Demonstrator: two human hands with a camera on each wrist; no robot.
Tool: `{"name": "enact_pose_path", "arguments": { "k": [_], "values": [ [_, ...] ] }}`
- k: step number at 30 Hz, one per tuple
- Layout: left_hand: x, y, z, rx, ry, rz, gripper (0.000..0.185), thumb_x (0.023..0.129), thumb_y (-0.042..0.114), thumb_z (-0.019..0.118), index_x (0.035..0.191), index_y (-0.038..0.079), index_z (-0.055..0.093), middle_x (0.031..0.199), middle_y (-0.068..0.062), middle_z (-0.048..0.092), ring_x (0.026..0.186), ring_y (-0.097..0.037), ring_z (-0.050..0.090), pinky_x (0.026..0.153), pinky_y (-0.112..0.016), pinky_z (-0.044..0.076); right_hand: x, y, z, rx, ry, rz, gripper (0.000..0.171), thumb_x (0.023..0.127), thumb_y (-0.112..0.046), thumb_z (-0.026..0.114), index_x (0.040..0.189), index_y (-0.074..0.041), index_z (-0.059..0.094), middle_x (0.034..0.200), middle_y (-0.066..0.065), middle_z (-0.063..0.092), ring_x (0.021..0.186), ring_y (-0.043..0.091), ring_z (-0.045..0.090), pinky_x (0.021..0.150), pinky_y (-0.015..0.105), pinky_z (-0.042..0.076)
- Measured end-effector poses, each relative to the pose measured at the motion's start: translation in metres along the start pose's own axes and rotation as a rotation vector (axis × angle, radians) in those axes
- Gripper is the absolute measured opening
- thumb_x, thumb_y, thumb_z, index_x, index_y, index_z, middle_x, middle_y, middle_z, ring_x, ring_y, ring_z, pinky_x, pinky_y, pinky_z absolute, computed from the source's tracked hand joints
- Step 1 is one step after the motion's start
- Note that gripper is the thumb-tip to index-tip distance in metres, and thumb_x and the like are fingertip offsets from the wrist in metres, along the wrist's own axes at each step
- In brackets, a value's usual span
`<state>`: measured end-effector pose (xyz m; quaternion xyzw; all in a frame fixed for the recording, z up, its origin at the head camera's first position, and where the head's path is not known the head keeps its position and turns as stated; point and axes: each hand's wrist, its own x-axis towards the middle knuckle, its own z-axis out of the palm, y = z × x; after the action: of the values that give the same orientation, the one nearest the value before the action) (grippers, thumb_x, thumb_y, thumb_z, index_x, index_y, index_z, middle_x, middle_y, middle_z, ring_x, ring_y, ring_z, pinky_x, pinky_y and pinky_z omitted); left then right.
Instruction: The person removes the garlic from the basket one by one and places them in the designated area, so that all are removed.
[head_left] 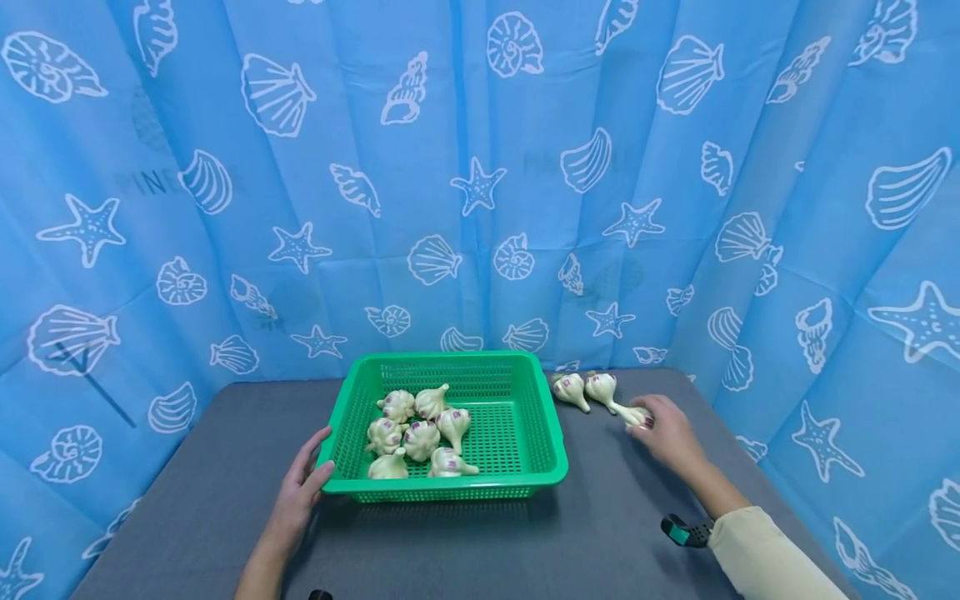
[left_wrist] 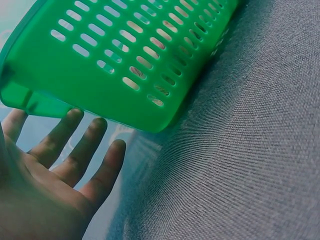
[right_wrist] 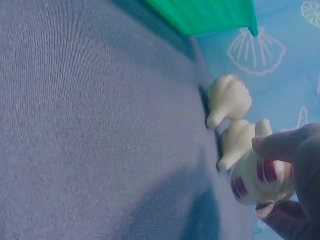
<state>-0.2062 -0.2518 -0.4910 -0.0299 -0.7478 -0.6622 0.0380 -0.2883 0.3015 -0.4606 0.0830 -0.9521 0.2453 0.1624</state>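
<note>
A green plastic basket [head_left: 517, 433] with slotted walls stands on the grey table, with several garlic bulbs [head_left: 422, 440] gathered in its left half. My left hand [head_left: 294, 492] touches the basket's left rim, its fingers fairly straight; the left wrist view shows the fingers [left_wrist: 104, 167] spread by the basket's corner. To the right of the basket, my right hand [head_left: 667, 432] pinches a garlic bulb [right_wrist: 262, 175] with purple patches between thumb and fingers. Two more bulbs, one garlic bulb [head_left: 570, 390] and another garlic bulb [head_left: 601, 387], lie between that hand and the basket.
A blue curtain [head_left: 480, 208] printed with white shells and starfish hangs around the back and sides of the grey table [head_left: 600, 533]. A black strap with a green part [head_left: 686, 532] sits at the right wrist.
</note>
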Motion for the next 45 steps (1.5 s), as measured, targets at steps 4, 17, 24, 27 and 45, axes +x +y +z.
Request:
{"name": "enact_pose_path", "arguments": {
  "k": [4, 17, 24, 27, 45],
  "values": [
    [0.000, 0.000, -0.001, -0.005, -0.005, 0.004, 0.056, 0.106, 0.027, 0.043, 0.155, 0.016, 0.020, 0.152, -0.025, 0.026, 0.107, 0.000, 0.051, 0.082, -0.033, 0.048, 0.000, 0.006, 0.003, -0.028, -0.032, 0.055, 0.035, 0.082, -0.009, 0.077, 0.113, 0.004, 0.065, 0.115, 0.026, 0.058, 0.096, 0.037, 0.055, 0.077, 0.052, 0.043],
    [0.000, -0.001, 0.000, 0.005, 0.006, 0.008, 0.056, 0.105, 0.027, 0.044, 0.155, 0.016, 0.021, 0.151, -0.026, 0.028, 0.105, -0.001, 0.053, 0.080, -0.035, 0.048, 0.023, 0.028, 0.009, -0.128, -0.107, 0.190, 0.039, 0.084, -0.009, 0.074, 0.116, 0.008, 0.061, 0.110, 0.031, 0.055, 0.097, 0.045, 0.052, 0.076, 0.054, 0.041],
    [-0.001, -0.003, 0.000, 0.016, 0.001, 0.021, 0.055, 0.106, 0.026, 0.043, 0.155, 0.015, 0.021, 0.153, -0.026, 0.023, 0.107, 0.004, 0.050, 0.083, -0.037, 0.047, 0.031, 0.033, 0.013, -0.090, -0.068, 0.285, 0.055, 0.086, -0.014, 0.072, 0.130, 0.010, 0.050, 0.118, 0.034, 0.051, 0.107, 0.050, 0.048, 0.084, 0.058, 0.040],
    [0.000, -0.003, -0.001, 0.023, 0.000, 0.022, 0.055, 0.106, 0.027, 0.043, 0.155, 0.017, 0.021, 0.155, -0.025, 0.021, 0.108, 0.006, 0.048, 0.086, -0.042, 0.045, 0.032, 0.033, 0.014, -0.068, -0.048, 0.298, 0.062, 0.085, -0.017, 0.074, 0.132, 0.011, 0.046, 0.119, 0.035, 0.050, 0.109, 0.051, 0.046, 0.087, 0.058, 0.038],
    [0.001, -0.001, 0.000, 0.017, 0.005, 0.006, 0.055, 0.106, 0.027, 0.044, 0.155, 0.017, 0.021, 0.152, -0.026, 0.027, 0.109, -0.005, 0.053, 0.081, -0.037, 0.048, 0.015, 0.035, 0.028, 0.142, 0.169, 0.508, 0.056, 0.089, -0.016, 0.069, 0.132, 0.010, 0.046, 0.120, 0.034, 0.049, 0.110, 0.047, 0.047, 0.088, 0.057, 0.037]
  ]
}}
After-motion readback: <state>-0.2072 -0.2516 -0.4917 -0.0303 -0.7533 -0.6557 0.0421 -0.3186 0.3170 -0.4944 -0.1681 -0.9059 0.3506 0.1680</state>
